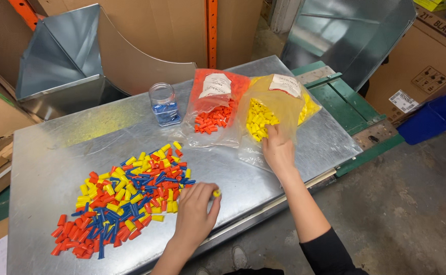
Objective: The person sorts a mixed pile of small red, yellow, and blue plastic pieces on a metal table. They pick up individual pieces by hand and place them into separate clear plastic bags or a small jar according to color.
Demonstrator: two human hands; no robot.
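Head view shows your two hands over a sheet-metal table point(294, 153) that carries a mixed pile of small plastic caps and three containers. Your left hand point(195, 211) rests at the lower right edge of the mixed pile point(123, 196), which holds red, yellow and blue caps spread loosely across the table. Fingers of that hand are curled, and a single yellow cap point(216, 193) is pinched at the fingertips, just clear of the pile. Your right hand point(278, 150) reaches forward to the mouth of the yellow bag point(276, 107), a clear bag lying flat and part filled with yellow caps. Fingertips of the right hand are at or just inside the bag opening, touching the plastic; whether they have hold of a cap cannot be told, since the fingers are hidden by the back of the hand and the bag film. Just beside the yellow bag, on its left and touching it, lies the red bag point(214, 109), a clear bag holding red caps. Left of that stands a clear jar point(164, 104), upright, with blue caps in its lower part. Behind the table stands a bent sheet-metal duct point(62, 56), with cardboard boxes point(421, 66) around it.
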